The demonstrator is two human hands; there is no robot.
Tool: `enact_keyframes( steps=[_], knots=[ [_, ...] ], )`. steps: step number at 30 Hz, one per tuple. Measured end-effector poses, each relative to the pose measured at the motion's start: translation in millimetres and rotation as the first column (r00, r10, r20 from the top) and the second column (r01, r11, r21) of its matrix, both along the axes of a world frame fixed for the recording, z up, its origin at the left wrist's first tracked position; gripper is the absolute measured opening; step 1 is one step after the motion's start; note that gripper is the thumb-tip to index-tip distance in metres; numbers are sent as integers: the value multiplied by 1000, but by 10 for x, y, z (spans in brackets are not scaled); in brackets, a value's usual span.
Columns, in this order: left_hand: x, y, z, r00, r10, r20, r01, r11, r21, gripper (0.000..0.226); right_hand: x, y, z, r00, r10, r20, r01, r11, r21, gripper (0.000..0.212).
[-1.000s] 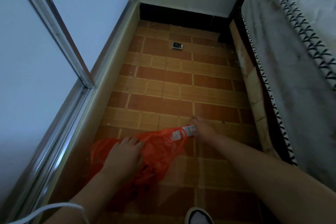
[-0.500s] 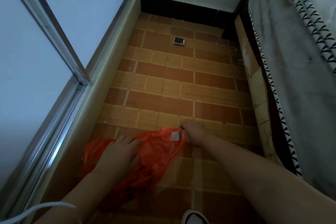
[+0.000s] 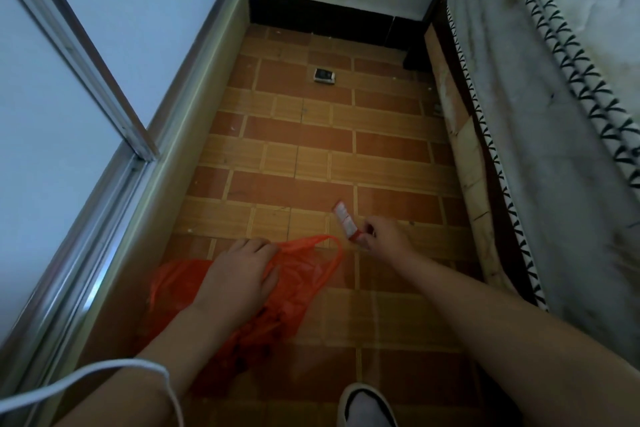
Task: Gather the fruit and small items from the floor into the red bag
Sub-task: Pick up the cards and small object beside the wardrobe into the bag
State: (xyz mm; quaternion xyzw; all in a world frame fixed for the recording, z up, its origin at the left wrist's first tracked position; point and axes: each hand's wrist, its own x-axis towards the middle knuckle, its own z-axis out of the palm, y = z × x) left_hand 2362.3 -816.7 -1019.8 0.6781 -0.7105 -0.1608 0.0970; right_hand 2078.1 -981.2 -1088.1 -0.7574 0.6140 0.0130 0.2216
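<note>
The red bag (image 3: 294, 284) lies slack on the tiled floor (image 3: 381, 156), thin, soft plastic that probably weighs almost nothing and will slide or collapse unless its looped handle or mouth edge is held; the left hand (image 3: 239, 277) lies on it, whether gripping I cannot tell. Just beyond the bag's handle, the right hand (image 3: 384, 239) pinches the near end of a small red-and-white packet (image 3: 346, 224), likely light and a bit slick, so that end is the place to hold. I count one bag, one packet, and one small dark box (image 3: 324, 75) well beyond the bag; no fruit shows.
</note>
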Motion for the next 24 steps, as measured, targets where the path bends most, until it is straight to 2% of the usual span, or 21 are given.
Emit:
enact_keyframes(
  steps=[2, 5, 8, 14, 19, 24],
  knots=[
    [-48, -17, 96, 1000, 6, -21, -7, 999, -47, 36, 18, -20, 247, 992, 126, -3, -124, 974, -190, 7],
    [-89, -46, 237, 998, 27, -64, -33, 994, -103, 32, 13, -53, 511, 953, 301, -24, -283, 863, -419, 4],
    [-116, -48, 330, 994, 46, -101, -59, 990, -128, 33, 56, -69, 641, 922, 384, -61, -366, 807, -464, 13],
    [-132, -11, 399, 993, 34, -114, -49, 990, -132, 33, 279, 121, 792, 821, 565, -84, -519, 676, -522, 11],
    [-29, 22, 449, 989, 82, -125, -100, 984, -150, 34, 520, 225, 841, 816, 572, 86, -447, 719, -532, 4],
    [62, 45, 456, 990, 95, -107, -111, 981, -157, 36, 797, 352, 893, 799, 542, 261, -377, 789, -486, 11]
  ],
)
